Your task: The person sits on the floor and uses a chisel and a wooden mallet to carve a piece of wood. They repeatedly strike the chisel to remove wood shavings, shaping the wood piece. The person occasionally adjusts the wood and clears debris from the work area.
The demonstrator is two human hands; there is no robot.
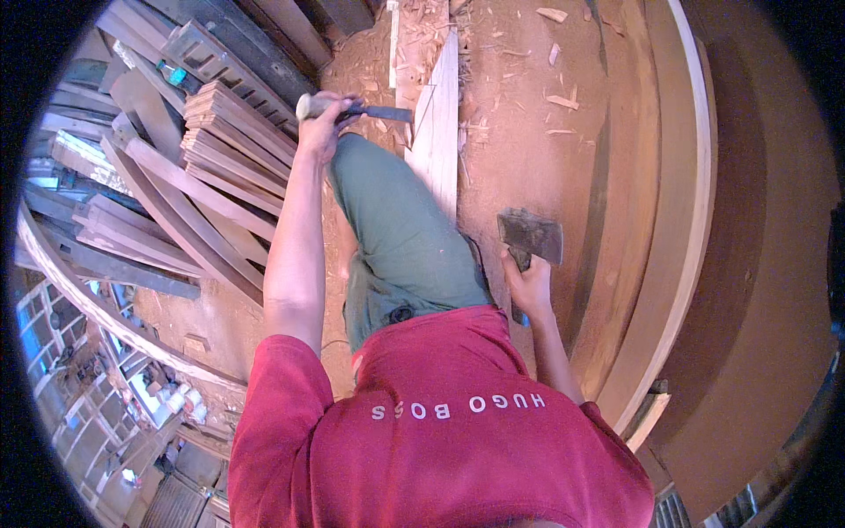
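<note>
My left hand (322, 128) is closed around a chisel (389, 113) near my knee. The chisel's pale handle end pokes out on the left, and its dark flat blade points right, its tip at the edge of a pale wooden board (436, 158). This board runs away from me past my leg, and a slanted line shows on its face. My right hand (530, 289) grips the short handle of a hatchet (532, 234) beside my thigh. The hatchet's broad dark head is uppermost, apart from the board.
Wood chips (562, 102) lie scattered over the brown floor (519, 167). Stacked curved planks (233, 141) and other timber fill the left. A long curved wooden rim (704, 114) sweeps along the right. Another curved strip (114, 326) crosses the lower left.
</note>
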